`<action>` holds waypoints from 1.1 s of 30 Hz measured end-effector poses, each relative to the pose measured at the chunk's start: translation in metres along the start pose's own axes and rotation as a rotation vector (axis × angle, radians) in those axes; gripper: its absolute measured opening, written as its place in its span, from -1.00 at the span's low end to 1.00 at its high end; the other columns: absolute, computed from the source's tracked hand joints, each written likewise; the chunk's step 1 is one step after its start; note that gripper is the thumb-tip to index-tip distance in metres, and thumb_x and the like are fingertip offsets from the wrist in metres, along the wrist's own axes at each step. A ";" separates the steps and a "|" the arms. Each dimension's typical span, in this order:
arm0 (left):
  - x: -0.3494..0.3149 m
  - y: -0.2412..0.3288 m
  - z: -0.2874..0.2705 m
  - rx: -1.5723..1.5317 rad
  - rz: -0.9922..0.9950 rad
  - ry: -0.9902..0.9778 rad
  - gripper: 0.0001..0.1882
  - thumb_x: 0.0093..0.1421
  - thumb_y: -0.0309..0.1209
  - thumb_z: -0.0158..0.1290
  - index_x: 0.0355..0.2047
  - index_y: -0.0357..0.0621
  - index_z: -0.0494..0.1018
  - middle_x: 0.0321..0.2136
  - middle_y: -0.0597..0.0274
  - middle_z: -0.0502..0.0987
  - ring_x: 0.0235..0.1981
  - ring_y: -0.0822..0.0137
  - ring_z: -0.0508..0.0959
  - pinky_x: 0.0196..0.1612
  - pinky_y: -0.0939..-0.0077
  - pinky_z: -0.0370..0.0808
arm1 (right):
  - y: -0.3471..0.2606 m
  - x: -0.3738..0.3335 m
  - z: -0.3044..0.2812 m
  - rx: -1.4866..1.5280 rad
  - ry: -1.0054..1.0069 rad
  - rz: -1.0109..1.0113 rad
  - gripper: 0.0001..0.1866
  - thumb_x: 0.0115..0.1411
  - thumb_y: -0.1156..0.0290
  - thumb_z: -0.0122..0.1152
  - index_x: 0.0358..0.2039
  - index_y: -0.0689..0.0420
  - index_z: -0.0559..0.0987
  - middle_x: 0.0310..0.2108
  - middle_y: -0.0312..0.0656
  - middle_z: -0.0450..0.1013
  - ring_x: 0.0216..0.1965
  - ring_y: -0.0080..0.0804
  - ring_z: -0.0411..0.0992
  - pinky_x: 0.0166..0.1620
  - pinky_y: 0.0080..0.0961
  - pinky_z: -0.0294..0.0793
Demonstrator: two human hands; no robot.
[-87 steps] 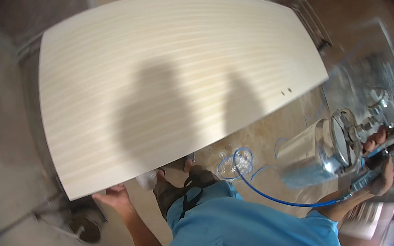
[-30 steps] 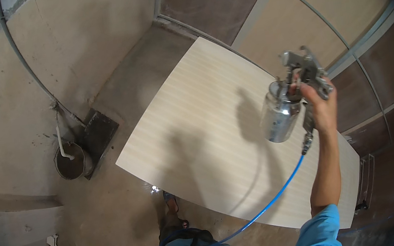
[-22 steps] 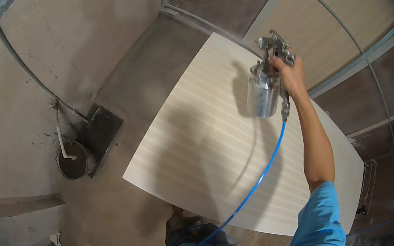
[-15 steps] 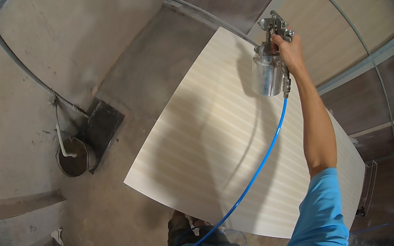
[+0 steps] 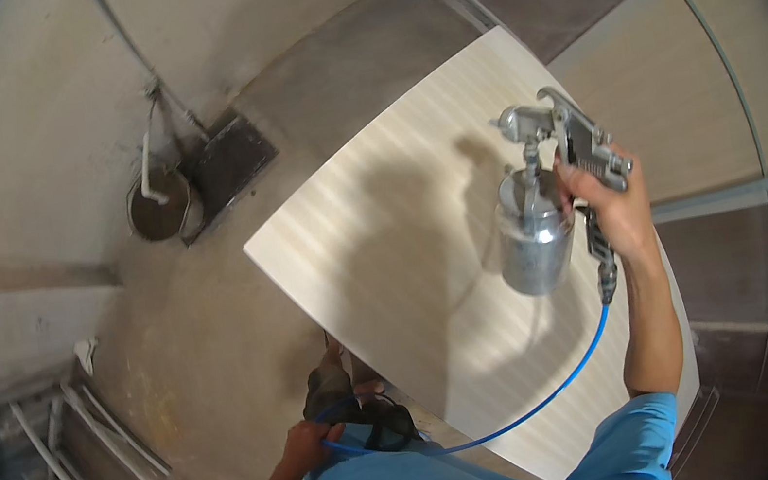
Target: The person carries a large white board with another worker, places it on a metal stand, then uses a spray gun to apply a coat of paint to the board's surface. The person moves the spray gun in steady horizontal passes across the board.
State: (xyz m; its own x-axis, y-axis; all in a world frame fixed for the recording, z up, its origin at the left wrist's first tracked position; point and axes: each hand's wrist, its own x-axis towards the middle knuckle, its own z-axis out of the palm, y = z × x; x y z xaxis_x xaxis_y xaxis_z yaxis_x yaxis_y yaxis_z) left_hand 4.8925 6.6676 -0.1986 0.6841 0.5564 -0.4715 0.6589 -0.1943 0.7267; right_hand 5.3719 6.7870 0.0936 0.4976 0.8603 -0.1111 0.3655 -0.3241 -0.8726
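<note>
My right hand (image 5: 622, 206) is closed round the handle of a metal spray gun (image 5: 554, 133), with a shiny silver cup (image 5: 538, 243) hanging under its head. The gun is held above a large pale panel (image 5: 415, 324) with faint stripes, its nozzle pointing left. From the bottom of the handle a blue hose (image 5: 562, 390) curves down and leftward across to my waist. There my left hand (image 5: 310, 447) is closed on the hose. Shadows of my body and the gun fall on the panel.
A round bucket (image 5: 160, 212) with a white pipe in it stands at the left beside a dark square board (image 5: 232, 168). White metal frames (image 5: 91, 458) lie at lower left. Brown and beige panels (image 5: 687, 89) line the right wall. The floor (image 5: 215, 362) is stained concrete.
My right hand has drawn the spray gun nearer to me, and it looks larger. The view has turned, shifting the panel and bucket. More of my left forearm shows, still holding the hose.
</note>
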 end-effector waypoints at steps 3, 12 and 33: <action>-0.015 0.007 0.019 -0.041 0.003 0.048 -0.53 0.24 -0.10 0.10 -0.67 -0.19 0.50 -0.64 -0.05 0.53 -0.53 -0.11 0.56 -0.40 0.05 0.47 | -0.013 -0.034 0.025 0.087 -0.150 0.030 -0.76 0.15 0.43 0.29 -0.23 0.30 0.54 -0.53 -0.26 0.45 -0.53 -0.54 0.40 -0.41 -0.56 0.40; -0.017 0.024 0.042 -0.049 -0.010 0.067 -0.52 0.28 -0.06 0.06 -0.63 -0.18 0.53 -0.62 -0.04 0.54 -0.49 -0.08 0.57 -0.32 0.05 0.50 | -0.025 -0.045 0.052 0.152 -0.332 0.036 -0.75 0.12 0.39 0.32 -0.28 0.30 0.54 -0.53 -0.23 0.44 -0.55 -0.50 0.41 -0.42 -0.55 0.39; 0.063 0.015 -0.016 0.007 0.133 -0.156 -0.58 0.19 0.02 0.14 -0.57 -0.06 0.58 -0.59 0.04 0.59 -0.52 -0.06 0.61 -0.40 0.08 0.56 | 0.083 0.234 -0.058 -0.329 0.480 -0.215 -0.80 0.15 0.54 0.12 -0.19 0.26 0.52 -0.57 -0.27 0.44 -0.57 -0.51 0.39 -0.45 -0.49 0.38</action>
State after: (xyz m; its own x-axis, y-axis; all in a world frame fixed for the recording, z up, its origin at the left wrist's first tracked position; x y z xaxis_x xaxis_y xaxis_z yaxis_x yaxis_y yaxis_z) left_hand 4.9408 6.7129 -0.2094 0.8048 0.3939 -0.4440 0.5617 -0.2635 0.7843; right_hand 5.5643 6.9385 0.0224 0.6567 0.6713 0.3436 0.6817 -0.3336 -0.6512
